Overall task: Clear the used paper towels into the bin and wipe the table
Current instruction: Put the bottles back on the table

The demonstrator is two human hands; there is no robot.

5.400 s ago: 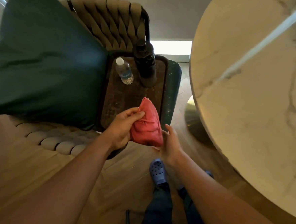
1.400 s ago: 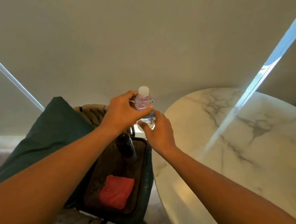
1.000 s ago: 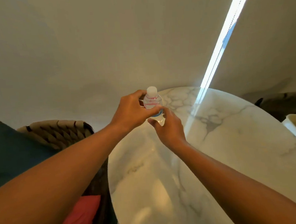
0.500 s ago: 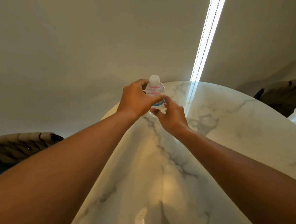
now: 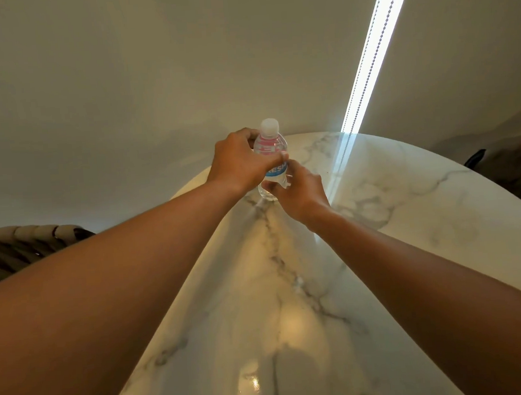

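A small clear water bottle (image 5: pixel 270 147) with a white cap and a pink and blue label stands at the far side of the round white marble table (image 5: pixel 291 303). My left hand (image 5: pixel 240 164) grips the bottle's upper body from the left. My right hand (image 5: pixel 298 188) holds its lower part from the right, fingers curled at the base. The bottle's base is at the table surface. No paper towels, cloth or bin are in view.
A woven chair back (image 5: pixel 16 245) shows at the left edge, and a dark chair (image 5: pixel 516 167) at the far right. A beige blind with a bright gap and bead chain (image 5: pixel 369 57) hangs behind the table.
Both hands carried the bottle from the tray on the chair over the table and lowered it to the far side. The red cloth, left on the tray, has gone out of view.
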